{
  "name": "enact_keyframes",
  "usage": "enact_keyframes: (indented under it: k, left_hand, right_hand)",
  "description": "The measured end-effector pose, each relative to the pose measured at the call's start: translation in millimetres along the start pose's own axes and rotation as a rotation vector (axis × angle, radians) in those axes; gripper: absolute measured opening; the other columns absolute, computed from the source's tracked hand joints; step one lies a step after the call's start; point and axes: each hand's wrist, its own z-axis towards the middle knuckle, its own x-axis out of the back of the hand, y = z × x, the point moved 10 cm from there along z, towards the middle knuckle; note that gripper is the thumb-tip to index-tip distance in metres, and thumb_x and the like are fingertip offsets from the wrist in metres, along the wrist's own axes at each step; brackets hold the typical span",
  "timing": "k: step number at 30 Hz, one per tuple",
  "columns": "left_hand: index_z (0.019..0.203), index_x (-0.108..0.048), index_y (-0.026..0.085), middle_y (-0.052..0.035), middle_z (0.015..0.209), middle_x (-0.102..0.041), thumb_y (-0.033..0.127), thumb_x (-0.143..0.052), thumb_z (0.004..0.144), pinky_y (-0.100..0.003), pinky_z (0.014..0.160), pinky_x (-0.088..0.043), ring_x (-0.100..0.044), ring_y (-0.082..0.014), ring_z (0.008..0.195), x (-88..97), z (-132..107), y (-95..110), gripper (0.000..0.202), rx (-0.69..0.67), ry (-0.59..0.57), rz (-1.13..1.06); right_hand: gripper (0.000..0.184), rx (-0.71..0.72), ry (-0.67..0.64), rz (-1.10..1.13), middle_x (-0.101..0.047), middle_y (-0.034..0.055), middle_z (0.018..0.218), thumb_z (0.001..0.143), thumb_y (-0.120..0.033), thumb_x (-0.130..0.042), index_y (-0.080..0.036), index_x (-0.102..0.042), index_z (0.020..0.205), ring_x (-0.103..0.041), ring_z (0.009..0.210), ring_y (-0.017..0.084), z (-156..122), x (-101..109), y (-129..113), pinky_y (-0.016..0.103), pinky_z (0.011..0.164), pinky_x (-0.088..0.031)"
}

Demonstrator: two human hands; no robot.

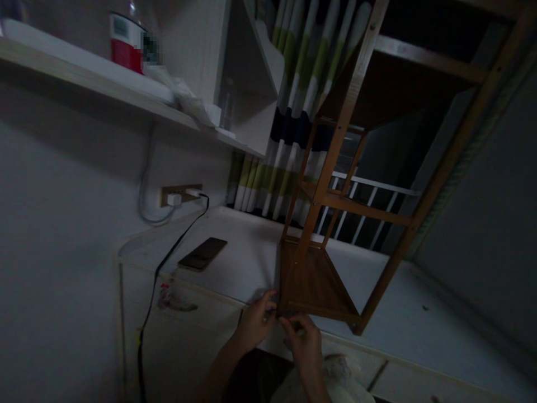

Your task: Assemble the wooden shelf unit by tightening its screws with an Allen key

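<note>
- the wooden rack [328, 162] is brown, with slim straight posts, crossbars between them and small dots like screw heads along the posts; its lower board [314, 280] shows a faint grain, and a darker board sits high up.
- it stands on the white surface [247, 246], its front feet by the near edge and its back feet towards the far edge.
- the left hand [259, 316] is at the rack's near left foot, fingers curled; i cannot tell whether they grip it.
- the right hand [302, 336] is just beside, thumb and forefinger drawn close near the same foot; i cannot tell whether anything is pinched between them.
- the rack's top runs out of view, and its near left foot is partly hidden by the hands.
- dim light and blur make the fingertips and the upper board's underside hard to read.
- a phone [203, 254] lies near the surface's left corner.
</note>
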Motion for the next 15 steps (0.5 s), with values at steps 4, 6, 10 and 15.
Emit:
enact_keyframes:
  k: [4, 6, 10, 15]
  left_hand:
    - [0.111, -0.047, 0.020, -0.0059, 0.091, -0.064, 0.022, -0.045, 0.074, -0.038, 0.087, -0.037, -0.054, -0.0204, 0.094, 6.4, -9, 11, 0.037, -0.073, 0.087, 0.172]
    - [0.112, -0.047, 0.020, -0.0061, 0.094, -0.063, 0.023, -0.046, 0.074, -0.040, 0.088, -0.035, -0.053, -0.0216, 0.095, 7.0, -13, 12, 0.037, -0.081, 0.113, 0.203]
    - [0.116, -0.042, 0.022, -0.0054, 0.097, -0.062, 0.024, -0.044, 0.077, -0.040, 0.089, -0.034, -0.053, -0.0209, 0.096, 5.6, -20, 8, 0.040, -0.064, 0.142, 0.167]
    - [0.116, -0.042, 0.023, -0.0065, 0.099, -0.060, 0.030, -0.041, 0.080, -0.039, 0.090, -0.034, -0.052, -0.0207, 0.099, 2.0, -21, -1, 0.037, -0.066, 0.156, 0.122]
  right_hand:
    - [0.029, 0.081, -0.077, -0.195, -0.059, 0.0029, 0.068, 0.077, -0.042, -0.051, -0.018, -0.061, 0.065, -0.056, 0.063, 0.014, -3, -4, -12, 0.023, 0.057, -0.042]
    - [0.029, 0.129, -0.044, -0.285, -0.060, 0.0035, 0.068, 0.078, -0.042, -0.050, -0.019, -0.062, 0.065, -0.056, 0.066, 0.016, -4, -1, -18, 0.025, 0.058, -0.041]
    - [0.028, 0.192, -0.025, -0.352, -0.061, 0.0040, 0.070, 0.079, -0.041, -0.048, -0.021, -0.063, 0.067, -0.057, 0.070, 0.018, -7, -1, -26, 0.027, 0.061, -0.042]
    - [0.023, 0.062, -0.063, -0.150, -0.065, 0.0018, 0.069, 0.080, -0.039, -0.047, -0.021, -0.061, 0.077, -0.060, 0.060, 0.014, -7, -9, -14, 0.022, 0.055, -0.043]
